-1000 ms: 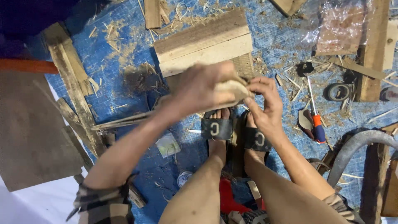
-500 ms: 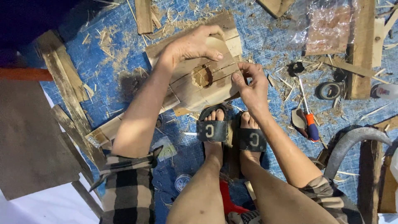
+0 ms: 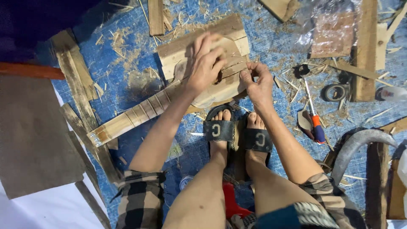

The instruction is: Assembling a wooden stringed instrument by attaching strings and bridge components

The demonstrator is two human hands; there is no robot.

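Both hands on unfinished wooden guitar (image 3: 212,80)

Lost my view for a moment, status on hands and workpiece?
Left hand flat on small unfinished wooden guitar body. Right hand pinching its edge. Fretted neck points left. Orange-and-blue-handled screwdriver lies clear, right.

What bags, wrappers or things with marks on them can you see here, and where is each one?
Clear plastic bag: top right on the blue mat, crinkly and see-through, over a brownish flat piece.
Left sandal strap: bottom middle, black band bearing one pale mark.
Right sandal strap: just beside it, black band with a matching pale mark.
No signs or screens are in view.
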